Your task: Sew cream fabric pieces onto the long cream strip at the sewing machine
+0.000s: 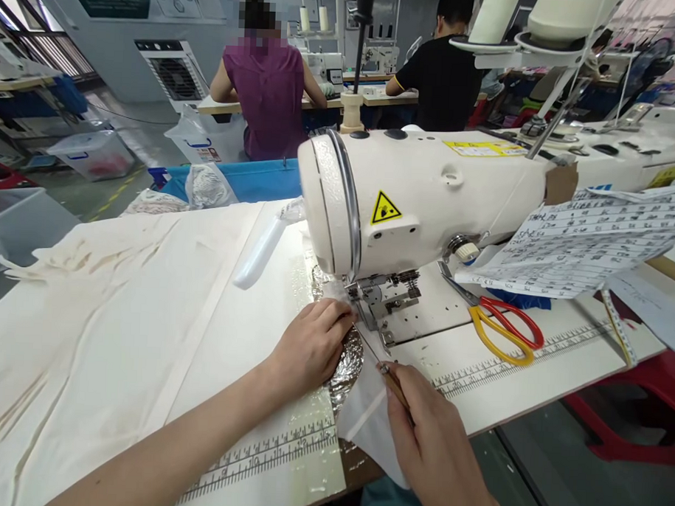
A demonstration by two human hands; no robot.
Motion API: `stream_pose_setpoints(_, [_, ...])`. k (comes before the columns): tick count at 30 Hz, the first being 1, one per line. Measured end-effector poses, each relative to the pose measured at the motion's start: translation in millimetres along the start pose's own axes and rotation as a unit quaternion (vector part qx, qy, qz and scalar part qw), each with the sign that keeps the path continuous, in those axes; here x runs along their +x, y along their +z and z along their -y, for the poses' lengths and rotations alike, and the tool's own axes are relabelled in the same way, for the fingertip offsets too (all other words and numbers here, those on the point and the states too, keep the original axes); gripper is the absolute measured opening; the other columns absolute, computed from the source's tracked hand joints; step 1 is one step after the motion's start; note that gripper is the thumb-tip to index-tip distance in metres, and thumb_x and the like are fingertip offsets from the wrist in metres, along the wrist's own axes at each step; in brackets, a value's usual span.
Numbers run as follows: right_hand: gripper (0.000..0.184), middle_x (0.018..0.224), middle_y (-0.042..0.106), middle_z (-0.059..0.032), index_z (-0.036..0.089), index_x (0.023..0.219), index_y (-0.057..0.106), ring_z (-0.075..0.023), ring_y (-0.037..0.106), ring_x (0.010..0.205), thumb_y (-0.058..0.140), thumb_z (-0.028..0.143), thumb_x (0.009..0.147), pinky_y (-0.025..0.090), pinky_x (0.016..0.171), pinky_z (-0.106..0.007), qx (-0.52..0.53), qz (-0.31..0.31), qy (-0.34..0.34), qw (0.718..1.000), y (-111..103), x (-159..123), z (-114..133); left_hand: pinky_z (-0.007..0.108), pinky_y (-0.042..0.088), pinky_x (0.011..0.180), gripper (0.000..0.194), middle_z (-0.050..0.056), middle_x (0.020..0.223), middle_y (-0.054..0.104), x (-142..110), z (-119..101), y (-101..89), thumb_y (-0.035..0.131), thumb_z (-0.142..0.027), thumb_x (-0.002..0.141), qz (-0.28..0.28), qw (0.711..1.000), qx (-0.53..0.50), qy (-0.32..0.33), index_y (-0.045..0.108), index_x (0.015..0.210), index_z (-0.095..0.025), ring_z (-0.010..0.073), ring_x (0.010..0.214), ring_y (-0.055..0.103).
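Observation:
A white sewing machine [417, 204] stands in front of me, its needle area just above my fingers. My left hand [312, 337] is closed, with its fingertips pinching the white fabric [365, 401] beside the presser foot [369, 306]. My right hand [436, 433] grips the wooden handle of an awl [398, 388], whose thin metal shaft slants up toward the presser foot. The sheer fabric runs from the foot down over the table's front edge, partly hidden by my right hand. Whether the awl's tip touches the fabric, I cannot tell.
Red-and-yellow-handled scissors [504, 325] lie right of the machine, near a handwritten sheet [587, 239]. A large cream cloth stack [119, 312] covers the left of the table. Ruler tape [264, 461] runs along the front edge. Two people sit at machines beyond.

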State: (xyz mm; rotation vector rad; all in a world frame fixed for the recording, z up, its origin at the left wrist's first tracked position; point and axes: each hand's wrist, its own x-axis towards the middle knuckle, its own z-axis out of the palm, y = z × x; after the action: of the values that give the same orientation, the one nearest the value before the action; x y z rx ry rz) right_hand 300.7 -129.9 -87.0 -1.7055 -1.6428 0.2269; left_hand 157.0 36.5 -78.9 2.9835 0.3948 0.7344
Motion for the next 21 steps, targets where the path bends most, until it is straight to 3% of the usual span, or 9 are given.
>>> stream_pose_setpoints(9, [0.023, 0.089, 0.064, -0.0062, 0.018, 0.111, 0.054, -0.0224, 0.066, 0.076, 0.037, 0.012, 0.098, 0.051, 0.059, -0.029, 0.01, 0.001, -0.003, 1.0, 2, 12, 2, 0.048, 0.058, 0.08, 0.034, 0.02, 0.115, 0.058, 1, 1, 3.2, 0.039, -0.009, 0.093, 0.026, 0.998, 0.051, -0.032, 0.057, 0.121, -0.001, 0.0312, 0.102, 0.056])
stream_pose_setpoints(14, [0.017, 0.089, 0.061, -0.002, 0.021, 0.104, 0.059, -0.0183, 0.063, 0.083, 0.042, 0.021, 0.101, 0.049, 0.07, -0.026, 0.172, 0.011, 0.036, 0.984, -1, 21, 5, 0.047, 0.056, 0.085, 0.034, 0.019, 0.114, 0.057, 1, 3, 4.7, 0.039, -0.009, 0.092, 0.014, 0.999, 0.016, -0.039, 0.057, 0.121, -0.003, 0.0297, 0.102, 0.055])
stream_pose_setpoints(18, [0.018, 0.076, 0.056, 0.0037, 0.023, 0.1, 0.065, -0.0131, 0.056, 0.066, 0.047, 0.023, 0.1, 0.042, 0.059, -0.022, 0.289, 0.035, 0.046, 0.955, -6, 35, 18, 0.043, 0.056, 0.086, 0.031, 0.016, 0.112, 0.057, 5, 6, 1.0, 0.042, -0.013, 0.092, 0.002, 0.999, -0.03, -0.041, 0.057, 0.119, -0.007, 0.0271, 0.101, 0.055])
stream_pose_setpoints(21, [0.02, 0.068, 0.049, 0.0061, 0.022, 0.1, 0.068, -0.0116, 0.049, 0.06, 0.048, 0.019, 0.097, 0.038, 0.057, -0.022, 0.336, 0.071, 0.018, 0.939, -8, 43, 33, 0.041, 0.057, 0.081, 0.026, 0.016, 0.107, 0.058, 13, 7, -1.6, 0.041, -0.014, 0.094, 0.042, 0.999, -0.009, -0.027, 0.059, 0.112, -0.007, 0.0265, 0.095, 0.055])
